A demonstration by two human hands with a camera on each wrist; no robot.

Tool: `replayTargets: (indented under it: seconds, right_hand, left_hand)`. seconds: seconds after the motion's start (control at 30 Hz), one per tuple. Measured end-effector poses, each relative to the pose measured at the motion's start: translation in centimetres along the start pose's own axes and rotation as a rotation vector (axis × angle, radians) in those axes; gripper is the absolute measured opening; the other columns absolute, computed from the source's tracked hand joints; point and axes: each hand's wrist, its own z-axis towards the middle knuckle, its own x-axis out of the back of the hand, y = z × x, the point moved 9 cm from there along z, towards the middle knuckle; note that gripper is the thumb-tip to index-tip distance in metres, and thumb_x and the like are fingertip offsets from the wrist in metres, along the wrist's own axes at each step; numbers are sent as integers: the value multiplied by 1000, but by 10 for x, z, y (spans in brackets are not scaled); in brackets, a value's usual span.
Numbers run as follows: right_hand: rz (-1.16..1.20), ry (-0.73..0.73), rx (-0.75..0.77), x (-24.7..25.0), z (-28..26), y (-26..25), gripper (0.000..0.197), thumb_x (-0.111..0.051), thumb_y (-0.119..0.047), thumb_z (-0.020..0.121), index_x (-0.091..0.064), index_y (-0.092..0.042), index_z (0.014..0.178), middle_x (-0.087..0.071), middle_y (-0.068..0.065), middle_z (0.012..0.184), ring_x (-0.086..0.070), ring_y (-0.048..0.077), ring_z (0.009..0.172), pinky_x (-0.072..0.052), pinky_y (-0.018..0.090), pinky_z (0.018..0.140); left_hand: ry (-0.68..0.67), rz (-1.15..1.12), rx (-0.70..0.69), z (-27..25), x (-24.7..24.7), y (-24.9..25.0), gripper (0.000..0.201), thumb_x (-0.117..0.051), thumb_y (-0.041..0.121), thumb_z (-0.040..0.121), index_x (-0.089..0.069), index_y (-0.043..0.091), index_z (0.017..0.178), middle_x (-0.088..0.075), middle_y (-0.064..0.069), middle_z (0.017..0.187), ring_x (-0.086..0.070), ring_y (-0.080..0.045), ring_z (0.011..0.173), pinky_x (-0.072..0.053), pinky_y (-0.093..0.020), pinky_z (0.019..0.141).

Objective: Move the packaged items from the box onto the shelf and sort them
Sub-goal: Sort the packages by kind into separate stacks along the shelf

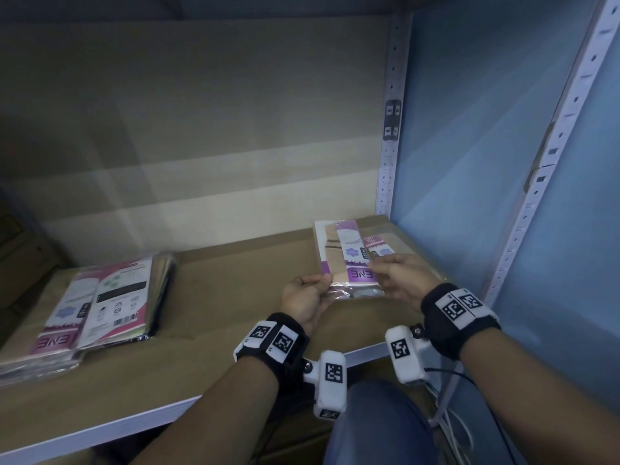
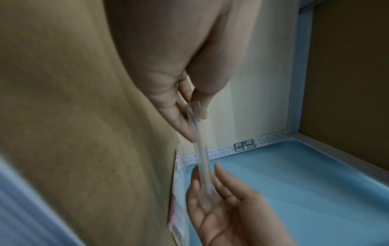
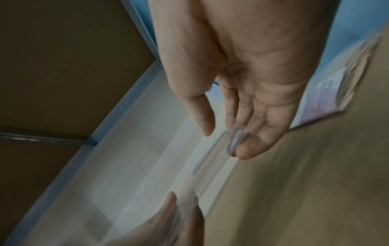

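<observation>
I hold a flat clear-wrapped package (image 1: pixel 349 260) with a purple label just above the right end of the shelf (image 1: pixel 235 283). My left hand (image 1: pixel 303 297) pinches its near left corner between thumb and fingers; the left wrist view shows the package edge (image 2: pixel 201 149) on end in that pinch (image 2: pixel 194 121). My right hand (image 1: pixel 396 276) is at the package's right edge, fingers straight against the wrap (image 3: pixel 233 141) and thumb held off it. Under it lies another similar package (image 1: pixel 399 239). A stack of packages (image 1: pixel 100 307) sits at the shelf's left. The box is out of view.
A blue side panel (image 1: pixel 469 162) and a perforated metal upright (image 1: pixel 391 129) close the shelf on the right, near my right hand. The shelf's white front edge (image 1: pixel 100 427) runs below my wrists. Bare cardboard liner lies between the two piles.
</observation>
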Motion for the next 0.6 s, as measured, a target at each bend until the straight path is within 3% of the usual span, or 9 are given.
replayTargets:
  seconds: [0.1, 0.2, 0.33, 0.43, 0.5, 0.6]
  right_hand:
    - [79, -8, 13, -7, -3, -2, 30, -63, 6, 82, -60, -6, 110, -70, 16, 102, -68, 30, 88, -55, 46, 86]
    - [106, -15, 26, -4, -6, -6, 28, -58, 9, 85, -61, -6, 109, -70, 18, 102, -69, 31, 85, -58, 42, 77]
    - [-152, 23, 76, 12, -12, -17, 27, -56, 7, 85, -68, -9, 103, -71, 13, 94, -67, 24, 68, -57, 34, 61]
    - [-423, -85, 103, 13, -16, -20, 29, -56, 8, 84, -71, -13, 98, -70, 6, 93, -64, 20, 73, -54, 31, 68]
    - [-527, -144, 113, 12, -18, -22, 32, -55, 10, 82, -73, -12, 96, -69, 5, 95, -63, 20, 79, -54, 31, 75]
    - [-601, -211, 128, 6, -21, -24, 34, -51, 13, 83, -72, -10, 96, -69, 7, 94, -62, 14, 78, -51, 21, 63]
  left_hand:
    - [-53, -10, 55, 0, 1, -3, 17, -62, -3, 86, -50, 3, 96, -61, -28, 118, -61, -42, 111, -55, -45, 90]
    - [-69, 84, 63, 0, 8, 2, 31, -66, 3, 84, -48, 5, 109, -65, -21, 115, -66, -34, 104, -56, -46, 88]
    - [240, 460, -277, 6, 42, 59, 22, -68, 9, 84, -50, 22, 85, -60, -6, 97, -59, -23, 91, -51, -40, 91]
    - [360, 571, -393, 3, 58, 93, 21, -67, 11, 83, -49, 19, 86, -56, -5, 97, -58, -26, 95, -43, -29, 83]
    - [324, 644, -339, 3, 63, 99, 22, -66, 17, 86, -51, 15, 101, -56, -2, 99, -58, -25, 96, -44, -29, 85]
    - [91, 785, -191, 8, 58, 85, 32, -67, 31, 86, -57, 18, 114, -63, -3, 107, -61, -24, 98, -50, -40, 95]
